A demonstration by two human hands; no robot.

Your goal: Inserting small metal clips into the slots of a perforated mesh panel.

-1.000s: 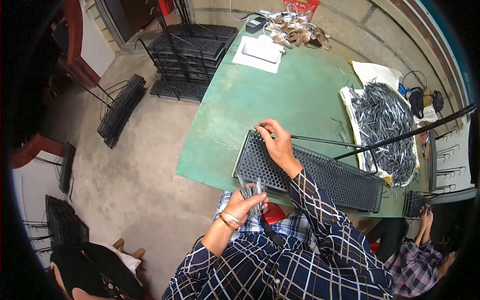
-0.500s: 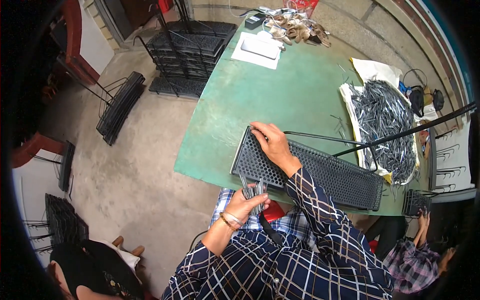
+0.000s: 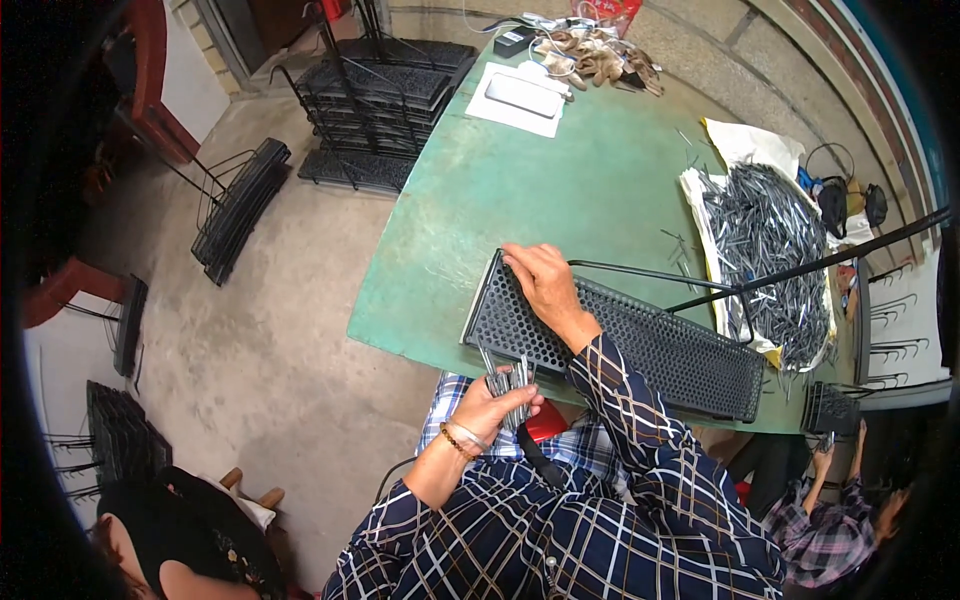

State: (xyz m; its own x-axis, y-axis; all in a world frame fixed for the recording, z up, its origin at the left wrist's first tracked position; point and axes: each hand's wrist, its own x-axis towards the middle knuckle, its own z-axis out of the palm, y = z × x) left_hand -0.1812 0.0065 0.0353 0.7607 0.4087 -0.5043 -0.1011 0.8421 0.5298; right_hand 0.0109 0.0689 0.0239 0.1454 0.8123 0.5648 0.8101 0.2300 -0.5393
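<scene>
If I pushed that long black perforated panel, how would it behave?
The panel would probably move stiffly, as one piece: its long edges look nearly straight. A black rod, apparently attached, reaches past it, so it may swing or snag. Lying along the edge of the green table, it could tip off if pushed toward you.

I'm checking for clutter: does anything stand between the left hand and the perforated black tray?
Only the thin metal pieces the left hand itself holds, their tips toward the perforated black tray; nothing else visible.
</scene>
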